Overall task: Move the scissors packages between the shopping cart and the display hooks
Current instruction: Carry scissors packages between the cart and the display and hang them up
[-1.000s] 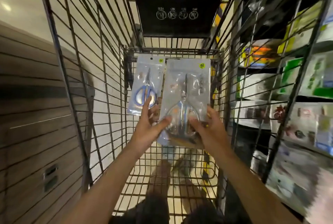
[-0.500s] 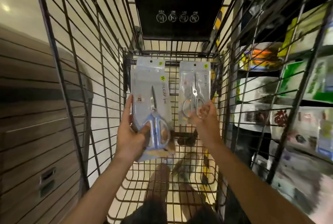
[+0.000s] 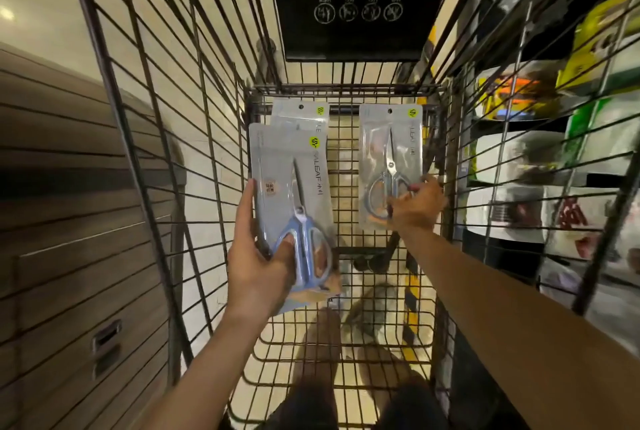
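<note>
Packages now parted: left hand point(image 3: 258, 263) grips blue-handled package point(image 3: 291, 194).

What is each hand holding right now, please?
Left hand: grips the blue-handled scissors package.
Right hand: pinches the silver scissors package.

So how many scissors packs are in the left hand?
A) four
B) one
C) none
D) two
D: the left hand grips a front pack with blue-handled scissors, and a second pack peeks out behind its top edge; the right hand holds a separate one.
</note>
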